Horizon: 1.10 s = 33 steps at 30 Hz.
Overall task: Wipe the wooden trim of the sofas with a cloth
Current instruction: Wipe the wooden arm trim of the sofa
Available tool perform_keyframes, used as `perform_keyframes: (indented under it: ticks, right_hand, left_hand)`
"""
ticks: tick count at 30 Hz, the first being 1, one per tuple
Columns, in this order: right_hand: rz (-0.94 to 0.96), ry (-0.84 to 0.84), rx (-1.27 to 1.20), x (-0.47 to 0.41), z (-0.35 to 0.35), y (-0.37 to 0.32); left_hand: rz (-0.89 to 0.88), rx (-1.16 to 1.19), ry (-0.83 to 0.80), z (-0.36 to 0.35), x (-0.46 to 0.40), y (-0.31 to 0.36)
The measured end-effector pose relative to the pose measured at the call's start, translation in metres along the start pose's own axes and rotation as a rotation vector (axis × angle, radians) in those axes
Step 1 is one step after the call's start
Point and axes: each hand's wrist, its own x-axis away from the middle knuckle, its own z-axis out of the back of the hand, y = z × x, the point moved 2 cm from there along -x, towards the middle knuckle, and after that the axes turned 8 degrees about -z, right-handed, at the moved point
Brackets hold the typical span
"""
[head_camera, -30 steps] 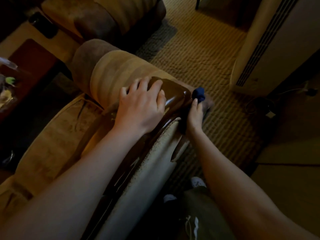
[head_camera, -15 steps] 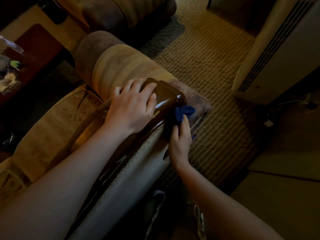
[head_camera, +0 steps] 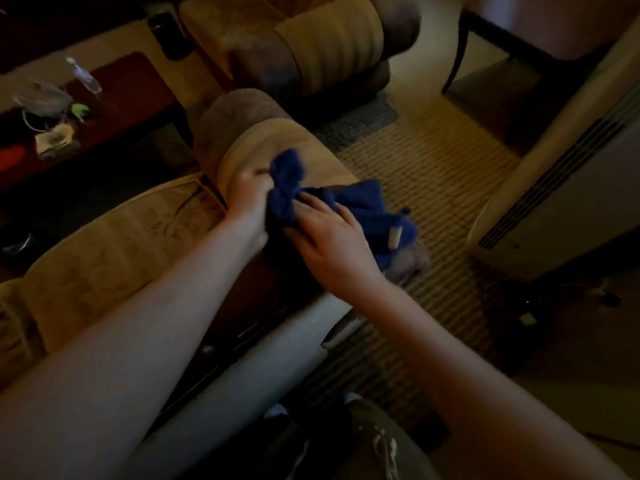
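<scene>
Head camera footage is dim and slightly blurred, and no brand or writing can be read anywhere; the only label in sight is a small pale tag (head_camera: 394,238) sewn to the blue cloth (head_camera: 363,209), too soft to make out. The cloth lies bunched across the end of the sofa armrest, covering the dark wooden trim (head_camera: 263,289) at its rounded end, with one corner sticking up above the hands. The left hand (head_camera: 250,192) grips that raised part, fingers curled tight around the fabric. The right hand (head_camera: 327,242) rests on top of the cloth with its fingers spread and fairly straight, pressing it down against the wood. Both bare forearms reach in from the bottom corners and hide much of the trim running back along the arm. Beyond the hands sits the striped tan upholstery of the near sofa (head_camera: 104,244), and a second sofa (head_camera: 311,46) stands further off at the top. To the left, a dark red coffee table (head_camera: 131,98) holds a clear plastic bottle (head_camera: 85,76) and some small clutter that cannot be identified. A white floor-standing air conditioner (head_camera: 561,181) stands at the right on a ribbed beige carpet (head_camera: 433,168), with cables on the floor near its base.
</scene>
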Motion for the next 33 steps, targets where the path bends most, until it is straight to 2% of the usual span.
perform_keyframes:
  ticks: [2,4,7,9,12,14,16,18,20,22,24,26,28,31,33]
  right_hand:
    - [0.075,-0.146,0.363,-0.034,-0.011,-0.008]
    - [0.008,-0.275,0.491,-0.070,-0.022,-0.015]
    - [-0.244,-0.493,0.399,-0.114,-0.038,-0.024]
    - [-0.303,-0.578,0.334,-0.115,-0.047,-0.036]
    - [-0.084,-0.530,0.424,-0.077,-0.058,-0.059]
    - [-0.032,-0.494,0.374,-0.061,-0.056,-0.064]
    - [-0.068,-0.510,0.373,-0.066,-0.046,-0.060]
    - [-0.184,-0.495,0.481,-0.084,-0.034,-0.049]
    - [-0.257,-0.490,0.602,-0.095,-0.032,-0.042]
    - [-0.233,-0.506,0.566,-0.091,-0.050,-0.058]
    - [-0.095,-0.521,0.572,-0.068,-0.084,-0.088]
    - [0.134,-0.492,0.678,-0.040,-0.112,-0.115]
    - [0.208,-0.482,0.724,-0.039,-0.113,-0.119]
    - [-0.023,-0.559,0.702,-0.071,-0.081,-0.088]
    - [-0.178,-0.515,0.770,-0.086,-0.055,-0.065]
  left_hand:
    - [-0.012,-0.272,0.079,0.034,-0.002,0.001]
    - [-0.031,-0.488,0.108,0.075,-0.001,-0.001]
    - [0.033,-0.723,-0.003,0.113,0.012,-0.009]
    - [0.089,-0.802,-0.144,0.119,0.022,-0.017]
    - [0.099,-0.789,-0.173,0.129,0.027,-0.024]
    - [0.126,-0.777,-0.151,0.140,0.030,-0.038]
    - [0.117,-0.815,-0.104,0.148,0.034,-0.048]
    - [0.085,-0.783,0.010,0.153,0.035,-0.053]
    - [0.100,-0.581,0.122,0.158,0.034,-0.053]
    - [0.121,-0.359,0.206,0.163,0.033,-0.055]
    - [0.064,-0.262,0.303,0.167,0.036,-0.057]
    - [-0.045,-0.227,0.428,0.168,0.046,-0.056]
    - [-0.131,-0.233,0.508,0.168,0.053,-0.054]
    - [-0.155,-0.234,0.504,0.168,0.055,-0.054]
    - [-0.160,-0.234,0.497,0.167,0.055,-0.054]
